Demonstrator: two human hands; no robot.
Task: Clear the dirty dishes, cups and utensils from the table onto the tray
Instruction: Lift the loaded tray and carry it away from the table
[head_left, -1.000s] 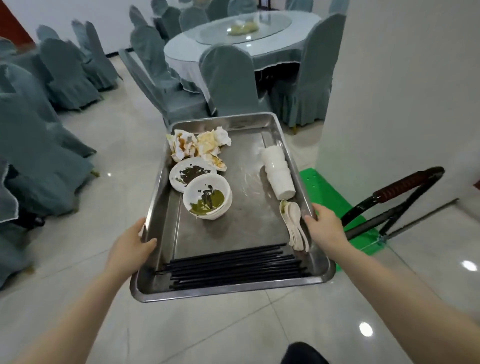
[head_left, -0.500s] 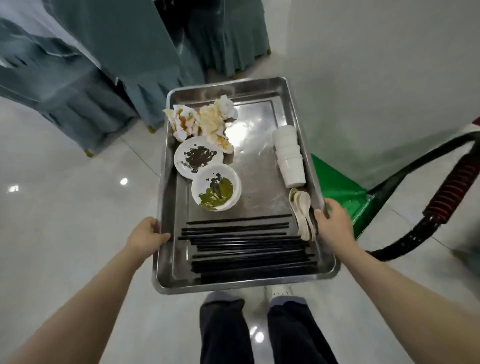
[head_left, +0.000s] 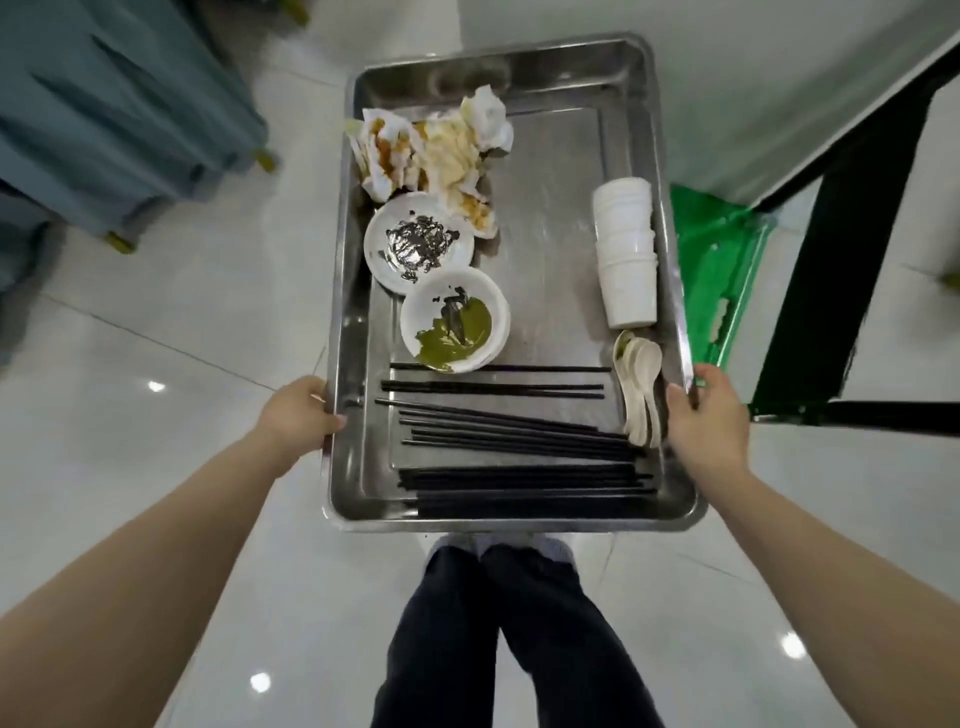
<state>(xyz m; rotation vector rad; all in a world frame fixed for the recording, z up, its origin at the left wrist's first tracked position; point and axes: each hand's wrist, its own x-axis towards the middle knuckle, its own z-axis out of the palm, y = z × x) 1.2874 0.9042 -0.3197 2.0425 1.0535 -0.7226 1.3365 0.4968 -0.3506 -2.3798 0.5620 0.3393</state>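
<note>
Tray (head_left: 670, 499) of bare metal is held level above the floor, one hand on each long edge, close to the near end. The left hand (head_left: 298, 415) curls over the left rim; the right hand (head_left: 706, 415) grips the right rim, thumb inside, just beside the spoons (head_left: 641, 395). The load sits as follows: crumpled napkins (head_left: 441, 145) at the far left corner, a plate (head_left: 418, 244) and a bowl (head_left: 454, 319) with green residue along the left edge, a stack of cups (head_left: 626, 254) lying on its side against the right edge, and chopsticks (head_left: 519, 457) laid crosswise at the near end. The tray is rigid, and its smooth floor likely lets contents slide. The cup stack can roll; the chopsticks can shift together. The crockery is probably breakable. The weight lies mostly ahead of the hands, so the far end tends to dip. Hold at both long rims, keep the tray level, and avoid sudden tilts.
</note>
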